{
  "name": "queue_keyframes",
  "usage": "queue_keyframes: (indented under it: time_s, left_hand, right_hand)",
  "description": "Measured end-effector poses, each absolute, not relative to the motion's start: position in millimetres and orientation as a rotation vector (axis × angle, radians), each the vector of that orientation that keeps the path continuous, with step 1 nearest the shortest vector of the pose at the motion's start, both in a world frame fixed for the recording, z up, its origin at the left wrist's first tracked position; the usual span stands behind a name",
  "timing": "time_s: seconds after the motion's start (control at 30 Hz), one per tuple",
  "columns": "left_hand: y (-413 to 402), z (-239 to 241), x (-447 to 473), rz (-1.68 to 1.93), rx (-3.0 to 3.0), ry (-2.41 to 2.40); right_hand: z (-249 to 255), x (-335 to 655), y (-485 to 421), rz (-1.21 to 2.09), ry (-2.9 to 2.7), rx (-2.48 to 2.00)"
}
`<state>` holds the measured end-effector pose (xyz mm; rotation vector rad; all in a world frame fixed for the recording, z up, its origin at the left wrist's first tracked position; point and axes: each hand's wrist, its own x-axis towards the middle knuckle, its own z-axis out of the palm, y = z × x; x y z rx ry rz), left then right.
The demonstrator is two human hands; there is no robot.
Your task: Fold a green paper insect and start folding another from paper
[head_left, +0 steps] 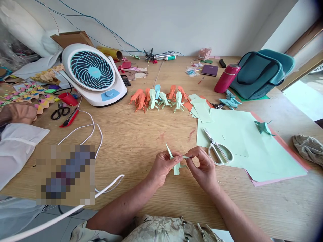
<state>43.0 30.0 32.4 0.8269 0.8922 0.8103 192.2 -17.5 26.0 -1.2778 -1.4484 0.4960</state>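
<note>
Between my two hands is a pale green folded-paper figure (176,169) with narrow pointed parts. My left hand (164,164) is closed on its body, thumb pressed against the paper. With thumb and forefinger, my right hand (204,168) pinches a thin strip of the same figure at its right side. White-handled scissors (220,153) lie just right of my right hand, partly on large pale green paper sheets (232,134). Farther back stands a row of finished-looking folded figures, among them an orange one (141,101) and a pale green one (178,100).
Small paper pieces (203,111) lie behind the sheets. A fan (94,72) stands back left, its white cable (101,141) looped on the table. At the far left rests another person's hand (21,112). Back right are a pink bottle (227,79) and a teal bag (259,75).
</note>
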Motion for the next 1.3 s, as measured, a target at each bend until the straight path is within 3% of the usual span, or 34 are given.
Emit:
queue_keyframes:
  time_s: [1.3]
  left_hand:
    - [27.8, 34.0, 41.7, 0.811, 0.959, 0.888]
  right_hand:
    - [25.4, 195.4, -19.7, 0.282, -1.599, -1.168]
